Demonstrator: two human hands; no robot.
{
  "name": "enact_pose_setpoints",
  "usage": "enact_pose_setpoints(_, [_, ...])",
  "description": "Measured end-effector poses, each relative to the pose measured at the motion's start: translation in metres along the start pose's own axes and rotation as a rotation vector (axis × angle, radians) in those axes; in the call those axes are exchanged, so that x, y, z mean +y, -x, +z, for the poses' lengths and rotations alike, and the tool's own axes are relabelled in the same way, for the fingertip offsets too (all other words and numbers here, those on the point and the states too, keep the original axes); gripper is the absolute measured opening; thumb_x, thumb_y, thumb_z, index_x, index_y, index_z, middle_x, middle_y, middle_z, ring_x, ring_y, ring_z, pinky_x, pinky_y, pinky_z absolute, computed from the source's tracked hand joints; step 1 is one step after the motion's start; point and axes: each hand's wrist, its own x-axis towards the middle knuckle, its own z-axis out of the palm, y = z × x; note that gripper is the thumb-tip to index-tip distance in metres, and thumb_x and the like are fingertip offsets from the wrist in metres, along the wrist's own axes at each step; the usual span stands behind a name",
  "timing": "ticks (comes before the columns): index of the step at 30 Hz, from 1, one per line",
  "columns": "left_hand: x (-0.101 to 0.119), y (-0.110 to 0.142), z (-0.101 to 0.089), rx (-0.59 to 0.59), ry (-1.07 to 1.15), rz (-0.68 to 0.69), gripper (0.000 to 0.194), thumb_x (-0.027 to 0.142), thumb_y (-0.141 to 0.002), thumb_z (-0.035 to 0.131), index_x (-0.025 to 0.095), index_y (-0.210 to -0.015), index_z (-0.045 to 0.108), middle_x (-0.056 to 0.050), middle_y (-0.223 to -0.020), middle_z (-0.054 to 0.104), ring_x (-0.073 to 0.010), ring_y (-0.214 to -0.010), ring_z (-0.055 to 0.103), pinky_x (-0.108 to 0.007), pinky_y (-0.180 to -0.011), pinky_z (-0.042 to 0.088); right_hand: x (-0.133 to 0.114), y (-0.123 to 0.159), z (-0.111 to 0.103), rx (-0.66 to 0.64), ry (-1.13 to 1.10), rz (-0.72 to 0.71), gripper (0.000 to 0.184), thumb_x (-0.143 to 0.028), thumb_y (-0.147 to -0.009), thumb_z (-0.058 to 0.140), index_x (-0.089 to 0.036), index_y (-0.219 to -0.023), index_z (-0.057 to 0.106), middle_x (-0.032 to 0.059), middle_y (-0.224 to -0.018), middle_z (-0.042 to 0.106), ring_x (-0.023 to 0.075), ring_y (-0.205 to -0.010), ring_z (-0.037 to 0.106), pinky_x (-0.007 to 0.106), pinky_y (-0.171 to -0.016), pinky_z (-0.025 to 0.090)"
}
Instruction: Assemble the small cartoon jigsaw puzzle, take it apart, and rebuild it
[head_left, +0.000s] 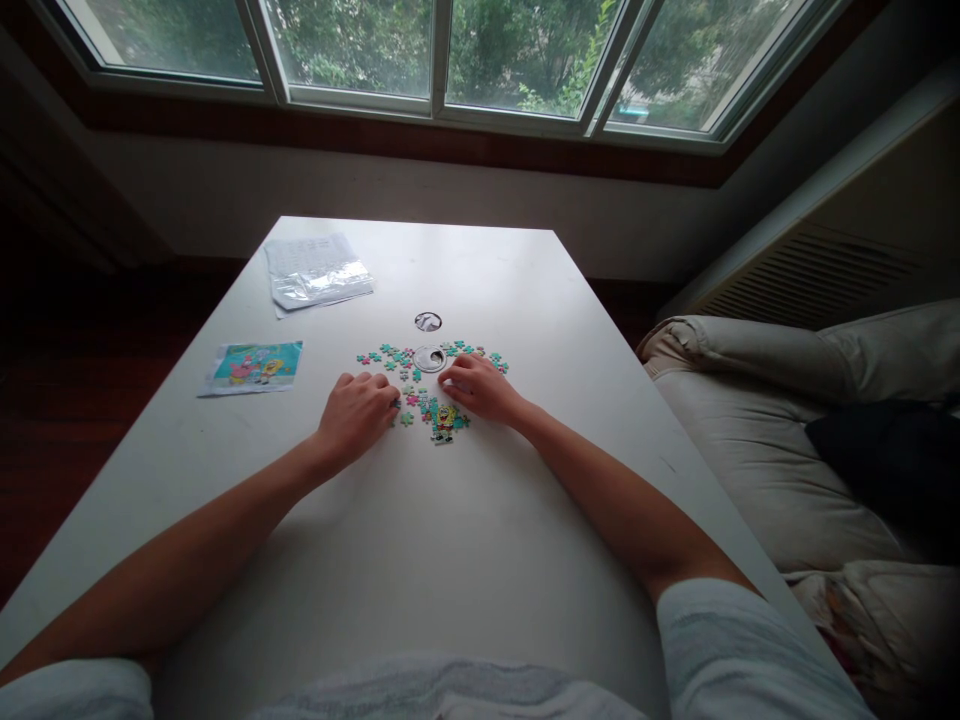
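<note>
Small jigsaw puzzle pieces (391, 352), mostly teal with some pink, lie scattered on the white table (420, 540). My left hand (358, 412) is at their left side, fingers curled and closed on a dark puzzle piece (395, 403) at the fingertips. From the right, my right hand (484, 388) reaches over the pieces with its fingers bent together; anything between its fingertips is hidden. Between and just below the hands lies a joined patch of puzzle (444, 420) showing a yellow square cartoon figure.
A round metal-rimmed disc (430, 359) sits among the pieces, and a round opening (428, 322) lies beyond it. A cartoon picture sheet (255, 368) is at left, behind it papers with a clear plastic bag (319, 272). A beige sofa (757, 450) stands right of the table.
</note>
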Motion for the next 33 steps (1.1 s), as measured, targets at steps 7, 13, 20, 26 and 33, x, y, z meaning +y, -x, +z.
enact_pose_setpoints(7, [-0.008, -0.004, 0.004, -0.016, 0.104, -0.035, 0.019, 0.030, -0.089, 0.058, 0.025, -0.099, 0.073, -0.007, -0.104, 0.071, -0.0261, -0.100, 0.063, -0.039, -0.084, 0.040, -0.002, 0.000, -0.001, 0.002, -0.009, 0.010, 0.020, -0.033, -0.098, 0.056, -0.024, -0.105, 0.073, 0.0092, -0.103, 0.063, 0.0243, -0.099, 0.054, 0.039, -0.092, 0.040])
enact_pose_setpoints(13, [-0.025, -0.011, 0.007, -0.103, 0.231, -0.046, 0.018, 0.034, -0.083, 0.060, 0.024, -0.096, 0.069, -0.005, -0.102, 0.068, -0.0227, -0.094, 0.063, -0.034, -0.082, 0.044, -0.002, 0.000, 0.000, 0.000, -0.004, 0.017, 0.020, -0.033, -0.097, 0.057, -0.025, -0.106, 0.073, 0.0092, -0.102, 0.063, 0.0248, -0.099, 0.054, 0.040, -0.091, 0.040])
enact_pose_setpoints(20, [-0.034, -0.014, 0.010, -0.185, 0.371, -0.007, 0.019, 0.036, -0.078, 0.063, 0.023, -0.092, 0.064, -0.004, -0.097, 0.065, -0.0207, -0.087, 0.061, -0.031, -0.079, 0.046, -0.002, -0.001, 0.000, -0.002, -0.005, 0.011, 0.019, -0.032, -0.097, 0.057, -0.025, -0.106, 0.072, 0.0089, -0.102, 0.063, 0.0242, -0.098, 0.054, 0.039, -0.092, 0.040])
enact_pose_setpoints(26, [-0.030, -0.012, 0.008, -0.143, 0.332, -0.001, 0.020, 0.033, -0.081, 0.059, 0.024, -0.098, 0.064, -0.003, -0.094, 0.068, -0.0211, -0.087, 0.061, -0.032, -0.077, 0.044, -0.003, -0.001, 0.000, 0.003, -0.012, 0.011, 0.018, -0.031, -0.096, 0.058, -0.025, -0.105, 0.073, 0.0091, -0.102, 0.063, 0.0244, -0.098, 0.055, 0.040, -0.091, 0.040])
enact_pose_setpoints(33, [-0.024, -0.009, 0.005, -0.048, 0.147, -0.017, 0.017, 0.032, -0.087, 0.059, 0.026, -0.099, 0.070, -0.006, -0.102, 0.070, -0.0257, -0.099, 0.060, -0.037, -0.083, 0.039, -0.002, -0.001, 0.000, 0.000, -0.006, 0.007, 0.020, -0.033, -0.097, 0.057, -0.025, -0.105, 0.073, 0.0089, -0.102, 0.063, 0.0242, -0.099, 0.055, 0.039, -0.092, 0.040])
